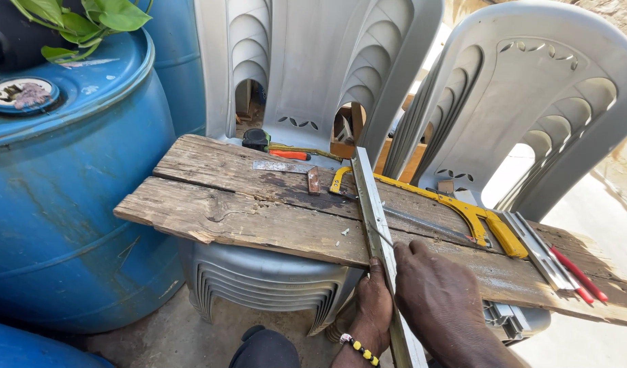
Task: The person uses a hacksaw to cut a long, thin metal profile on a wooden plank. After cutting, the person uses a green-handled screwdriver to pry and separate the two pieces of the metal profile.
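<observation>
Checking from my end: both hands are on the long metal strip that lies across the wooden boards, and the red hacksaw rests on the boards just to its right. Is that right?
Not quite: the hacksaw is yellow, not red. The rest stands. In the head view the left hand and right hand are on the long metal strip lying across the wooden boards, with the saw just to its right.

Probably an outdoor makeshift workshop: hacksaw on plank bench over plastic chairs.

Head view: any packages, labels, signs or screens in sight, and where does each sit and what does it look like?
Round label on the blue plastic drum's cap: upper left, a white-rimmed disc with a faded pinkish and dark picture.
Pale streak of a sticker on the blue plastic drum's lid: thin, whitish, worn.
No packages, signs or screens.
</observation>
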